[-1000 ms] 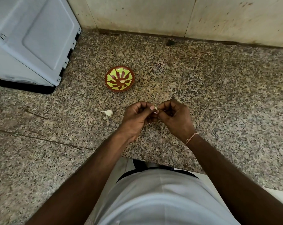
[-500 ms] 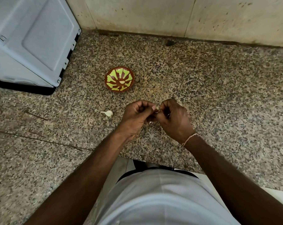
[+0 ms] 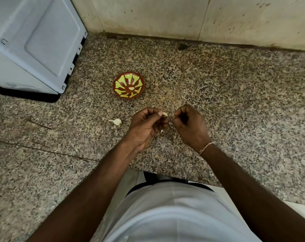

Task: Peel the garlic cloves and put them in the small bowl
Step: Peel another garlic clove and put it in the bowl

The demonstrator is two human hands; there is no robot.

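Speckled granite table [image 3: 235, 105] bearing a small bowl [image 3: 128, 85] beyond the fingers, a garlic clove [image 3: 117, 121] left of them, a grey appliance [image 3: 34, 44] far left.

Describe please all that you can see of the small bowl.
The bowl is small, round and shallow, brown with a glossy yellow-green petal pattern inside, seemingly glazed clay. It stands upright on the speckled counter, beyond both hands, which do not touch it. One pale clove lies inside near its centre.

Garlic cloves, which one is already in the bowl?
The pale clove at the bottom of the patterned bowl; another lies on the counter, and a third is pinched in the left hand.
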